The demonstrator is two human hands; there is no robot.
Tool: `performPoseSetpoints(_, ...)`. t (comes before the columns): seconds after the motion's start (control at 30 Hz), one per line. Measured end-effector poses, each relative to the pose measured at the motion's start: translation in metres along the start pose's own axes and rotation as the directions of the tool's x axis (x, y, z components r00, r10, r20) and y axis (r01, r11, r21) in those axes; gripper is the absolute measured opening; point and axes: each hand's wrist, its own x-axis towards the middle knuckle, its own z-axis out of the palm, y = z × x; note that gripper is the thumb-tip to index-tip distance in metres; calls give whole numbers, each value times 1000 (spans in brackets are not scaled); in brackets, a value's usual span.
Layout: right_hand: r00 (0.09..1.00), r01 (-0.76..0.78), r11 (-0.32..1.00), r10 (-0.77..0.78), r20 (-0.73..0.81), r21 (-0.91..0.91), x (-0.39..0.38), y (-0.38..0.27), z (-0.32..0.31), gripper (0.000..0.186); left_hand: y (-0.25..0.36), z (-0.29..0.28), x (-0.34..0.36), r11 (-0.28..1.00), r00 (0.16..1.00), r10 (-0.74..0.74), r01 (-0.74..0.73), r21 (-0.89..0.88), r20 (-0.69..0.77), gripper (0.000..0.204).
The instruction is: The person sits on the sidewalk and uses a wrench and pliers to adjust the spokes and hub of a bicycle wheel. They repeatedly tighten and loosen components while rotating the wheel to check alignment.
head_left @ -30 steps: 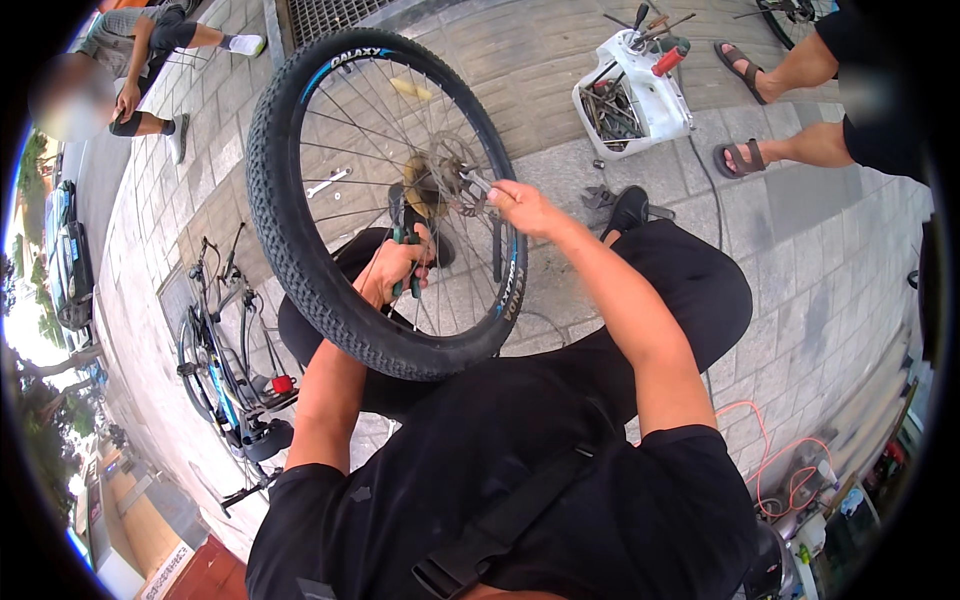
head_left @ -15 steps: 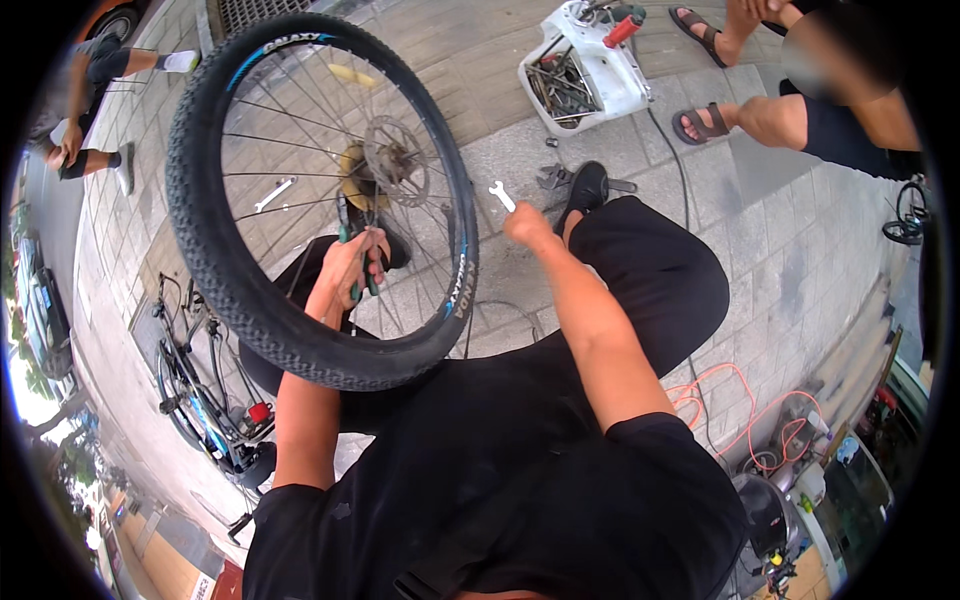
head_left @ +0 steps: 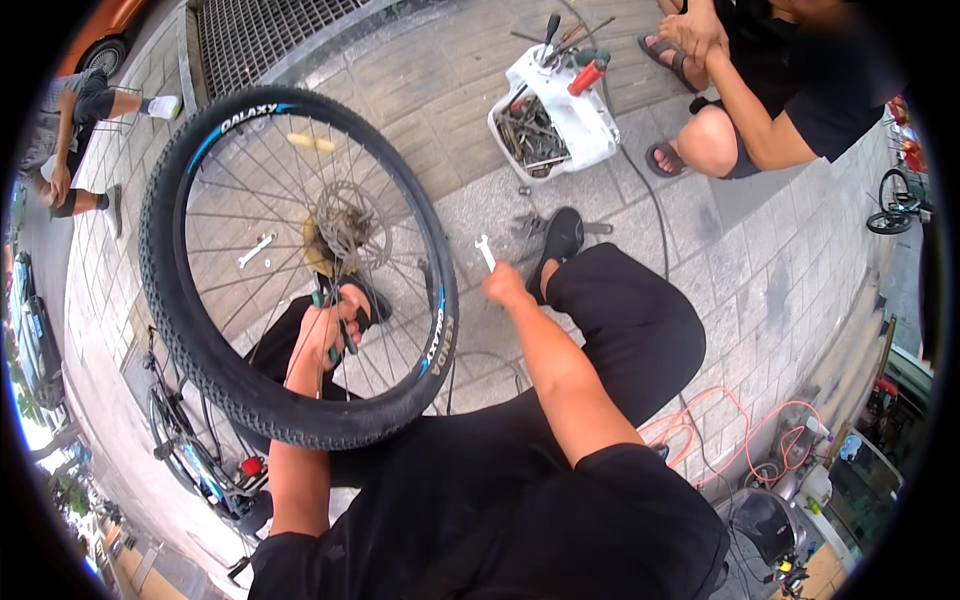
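A bicycle wheel (head_left: 163, 270) with a black knobby tyre stands tilted between my legs, its brake disc (head_left: 358, 222) on the hub facing up. My left hand (head_left: 322, 335) reaches in behind the spokes, closed round green-handled pliers (head_left: 347, 343). Their jaws point at the hub and are partly hidden by spokes. To the right of the wheel, my right hand (head_left: 505, 286) grips a small open-ended wrench (head_left: 485, 251) whose head points up, apart from the tyre. Seen through the spokes, another wrench (head_left: 257, 251) lies on the paving.
An adjustable wrench (head_left: 530, 228) lies by my right shoe (head_left: 563, 235). Beyond stands a cut-open white plastic container (head_left: 592, 142) of tools. A person (head_left: 775, 125) sits upper right; another (head_left: 62, 150) sits far left. A bicycle (head_left: 195, 465) and an orange cable (head_left: 745, 410) flank me.
The view has tilted, so the wheel, hands and container appear lower and a little further left. Both hands keep hold of their tools. More of the person at upper right shows.
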Motion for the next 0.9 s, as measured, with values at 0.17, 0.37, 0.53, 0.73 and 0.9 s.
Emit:
performPoseSetpoints(0.17,996,-37,980,19,-92,-195,-16,-20,-17,49,8,7,12,998,999,8,-5,65,-40,16)
performPoseSetpoints(0.37,911,389,719,-206,357,-576,-19,-18,24,36,21,22,0,998,998,63,-63,6,5,9)
performPoseSetpoints(0.53,744,668,310,-285,604,-677,-37,-7,71,41,25,19,8,1000,999,12,-12,-11,-42,17)
performPoseSetpoints(0.73,715,682,305,-470,518,-665,9,27,154,41,29,21,16,1000,999,-1,1,-6,-47,17)
performPoseSetpoints(0.9,749,645,347,-465,472,-681,26,21,151,37,36,30,18,999,997,-14,10,-54,-75,16)
